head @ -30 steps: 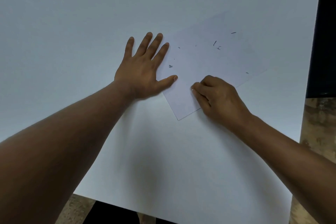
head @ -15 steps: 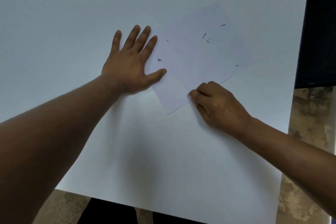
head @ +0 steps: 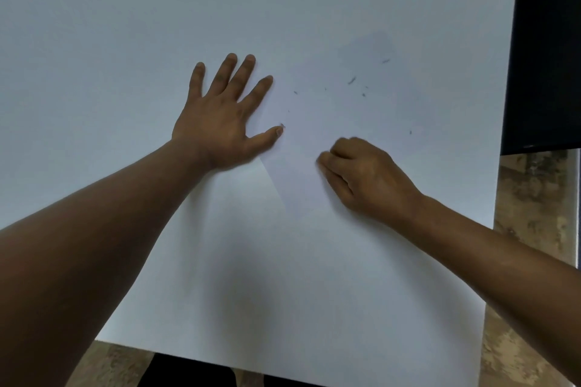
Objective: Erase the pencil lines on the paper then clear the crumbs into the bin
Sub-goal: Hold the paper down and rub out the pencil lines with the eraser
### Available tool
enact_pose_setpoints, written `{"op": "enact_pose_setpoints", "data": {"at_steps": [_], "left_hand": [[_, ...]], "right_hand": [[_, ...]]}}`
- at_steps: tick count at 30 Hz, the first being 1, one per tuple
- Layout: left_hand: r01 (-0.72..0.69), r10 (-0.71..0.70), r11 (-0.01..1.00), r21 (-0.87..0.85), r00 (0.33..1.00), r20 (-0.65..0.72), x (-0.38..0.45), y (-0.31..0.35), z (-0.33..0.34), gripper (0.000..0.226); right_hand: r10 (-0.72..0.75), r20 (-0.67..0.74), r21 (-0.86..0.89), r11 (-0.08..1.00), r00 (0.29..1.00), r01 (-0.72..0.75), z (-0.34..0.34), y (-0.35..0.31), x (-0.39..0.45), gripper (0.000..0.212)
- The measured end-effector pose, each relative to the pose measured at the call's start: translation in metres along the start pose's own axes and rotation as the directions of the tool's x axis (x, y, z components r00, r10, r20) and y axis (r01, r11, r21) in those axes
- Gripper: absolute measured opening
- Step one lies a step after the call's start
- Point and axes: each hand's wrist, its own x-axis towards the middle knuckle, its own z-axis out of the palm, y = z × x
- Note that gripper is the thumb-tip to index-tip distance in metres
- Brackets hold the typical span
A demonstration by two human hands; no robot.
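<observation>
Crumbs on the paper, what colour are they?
Dark grey specks scattered on the white paper; the head view shows them.

Paper point(head: 330, 141) flat on tabletop point(head: 125, 25); left hand point(head: 217, 126) on its left edge, right hand point(head: 364, 176) on its near part, crumbs point(head: 351, 81) behind.

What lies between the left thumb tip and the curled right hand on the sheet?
In the head view, only bare paper lies between the left hand and the right hand. One dark crumb sits right at the thumb tip; the others lie farther up.
</observation>
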Motion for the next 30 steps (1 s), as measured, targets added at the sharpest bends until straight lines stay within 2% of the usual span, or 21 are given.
{"op": "enact_pose_setpoints", "data": {"at_steps": [4,6,9,12,14,16,18,20,22,24,25,28,30], "left_hand": [[0.008,-0.008,1.0,0.001,1.0,-0.004,-0.001,0.002,0.0,0.086],[0.004,-0.004,1.0,0.003,1.0,-0.007,-0.002,0.002,0.002,0.086],[-0.01,0.01,1.0,0.0,1.0,-0.007,-0.002,0.0,0.001,0.086],[-0.023,0.021,0.998,-0.053,0.999,-0.037,-0.003,0.0,0.0,0.082],[-0.036,0.022,0.991,-0.133,0.994,-0.106,-0.004,-0.002,0.0,0.074],[-0.05,-0.016,0.966,-0.254,0.968,-0.252,-0.002,-0.007,0.0,0.056],[-0.034,-0.108,0.935,-0.354,0.922,-0.372,0.009,-0.013,-0.002,0.042],[0.016,-0.19,0.92,-0.391,0.892,-0.409,0.03,-0.015,-0.005,0.04],[0.08,-0.219,0.929,-0.36,0.905,-0.364,0.055,-0.013,-0.01,0.048],[0.151,-0.225,0.948,-0.28,0.94,-0.258,0.074,-0.006,-0.012,0.059],[0.18,-0.231,0.955,-0.235,0.95,-0.212,0.078,-0.002,-0.01,0.062],[0.21,-0.231,0.967,-0.147,0.961,-0.15,0.081,0.006,-0.003,0.065],[0.203,-0.221,0.971,-0.127,0.965,-0.143,0.077,0.007,0.0,0.067]], "right_hand": [[0.073,0.053,0.218,0.973,0.996,-0.083,-0.009,0.006,-0.002,0.02],[0.181,-0.003,0.342,0.925,0.984,-0.169,-0.009,0.003,0.009,0.019],[0.411,-0.119,0.476,0.822,0.904,-0.312,-0.001,0.0,0.029,0.018],[0.544,-0.175,0.567,0.737,0.82,-0.368,0.011,-0.006,0.038,0.018],[0.612,-0.186,0.645,0.666,0.768,-0.375,0.018,-0.01,0.037,0.017],[0.645,-0.171,0.706,0.608,0.745,-0.364,0.019,-0.011,0.034,0.014],[0.647,-0.122,0.74,0.564,0.752,-0.366,0.016,-0.008,0.034,0.014],[0.651,-0.031,0.758,0.509,0.758,-0.407,0.008,-0.004,0.037,0.013],[0.646,0.054,0.754,0.473,0.762,-0.455,0.002,-0.001,0.043,0.013],[0.618,0.086,0.717,0.506,0.781,-0.479,-0.001,0.0,0.053,0.013],[0.598,0.073,0.681,0.555,0.798,-0.478,-0.003,0.0,0.059,0.014],[0.482,-0.048,0.461,0.788,0.875,-0.409,-0.006,0.0,0.083,0.019],[0.4,-0.106,0.356,0.87,0.91,-0.341,-0.004,0.005,0.101,0.019]]}}
